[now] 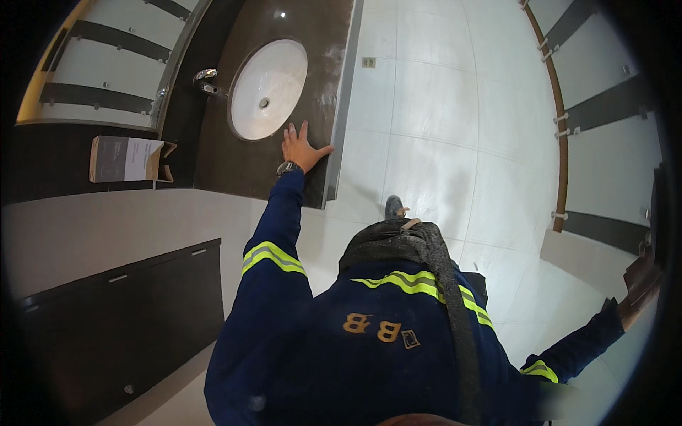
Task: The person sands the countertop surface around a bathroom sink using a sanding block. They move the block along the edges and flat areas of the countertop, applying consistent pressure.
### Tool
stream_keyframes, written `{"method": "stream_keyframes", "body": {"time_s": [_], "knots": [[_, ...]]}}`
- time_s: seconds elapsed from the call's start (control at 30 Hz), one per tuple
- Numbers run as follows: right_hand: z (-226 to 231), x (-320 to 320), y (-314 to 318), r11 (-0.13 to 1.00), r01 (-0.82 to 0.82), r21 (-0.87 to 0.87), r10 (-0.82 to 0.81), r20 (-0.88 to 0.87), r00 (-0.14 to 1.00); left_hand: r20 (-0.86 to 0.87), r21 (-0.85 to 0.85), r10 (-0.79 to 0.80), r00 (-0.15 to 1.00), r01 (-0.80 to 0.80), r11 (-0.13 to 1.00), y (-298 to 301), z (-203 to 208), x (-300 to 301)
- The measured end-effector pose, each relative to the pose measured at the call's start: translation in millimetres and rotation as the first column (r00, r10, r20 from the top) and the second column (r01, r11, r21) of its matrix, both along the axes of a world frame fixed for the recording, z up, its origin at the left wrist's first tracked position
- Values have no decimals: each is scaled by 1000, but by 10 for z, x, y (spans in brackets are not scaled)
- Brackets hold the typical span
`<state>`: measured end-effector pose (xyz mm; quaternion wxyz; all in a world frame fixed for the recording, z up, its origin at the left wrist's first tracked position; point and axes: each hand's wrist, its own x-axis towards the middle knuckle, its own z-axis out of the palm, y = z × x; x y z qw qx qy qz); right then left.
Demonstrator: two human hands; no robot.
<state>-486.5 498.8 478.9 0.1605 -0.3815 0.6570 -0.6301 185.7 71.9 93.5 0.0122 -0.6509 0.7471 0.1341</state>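
Observation:
My left hand (302,150) lies on the dark brown countertop (241,167), fingers spread, with a watch (288,168) at the wrist. Its fingertips are just short of the rim of a white oval sink basin (268,85), and the thumb points toward the counter's front edge. Behind the basin stands a chrome faucet (206,79). My right hand (634,302) is stretched out to the far right, at the dark rim of the picture. A brownish shape shows around its fingers; whether it grips something is too dim to make out.
A brown and grey box-like dispenser (126,159) is fixed to the left wall above a dark panel (135,312). White floor tiles (433,106) with a small drain (369,62) run along the counter. At right stand white and dark cubicle panels (611,153). A mirror (117,64) reflects similar panels.

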Motion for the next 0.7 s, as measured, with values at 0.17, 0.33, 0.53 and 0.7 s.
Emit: {"method": "stream_keyframes", "body": {"time_s": [0.17, 0.33, 0.53, 0.7], "knots": [[83, -419, -613, 985, 118, 123, -95, -182, 979, -32, 19, 71, 997, -70, 997, -652, 10, -381], [-54, -855, -1499, 941, 116, 316, -2, -340, 940, -94, -35, 194, 976, -198, 979, -913, -37, -612], [-861, -730, -3072, 903, -247, 352, 256, 21, 966, -82, -197, 284, 955, -295, 935, -126, -88, -270], [-2961, -424, -4216, 648, -464, 604, 442, 198, 875, -137, -213, 419, 898, -440, 873, 1097, 197, -188]]}}
